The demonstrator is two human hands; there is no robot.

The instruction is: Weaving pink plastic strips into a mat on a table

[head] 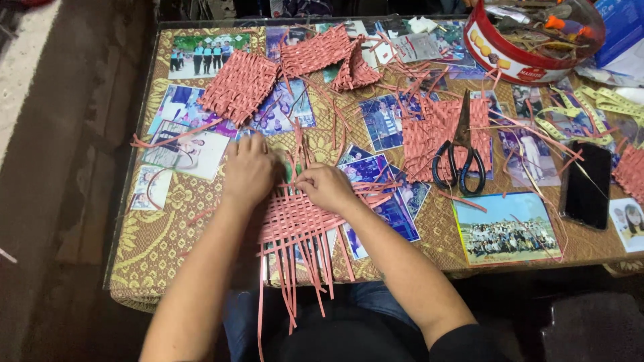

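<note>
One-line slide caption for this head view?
Both hands, left hand and right hand, press a half-woven pink strip mat; scissors lie nearby.

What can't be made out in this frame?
Head view only:
- Fingertips of left hand and right hand: curled under, hidden by knuckles.
- Mat top edge: covered by both hands.
- Tin and contents: cut by top edge, blurred.
- Right-edge woven piece: cut off.
</note>
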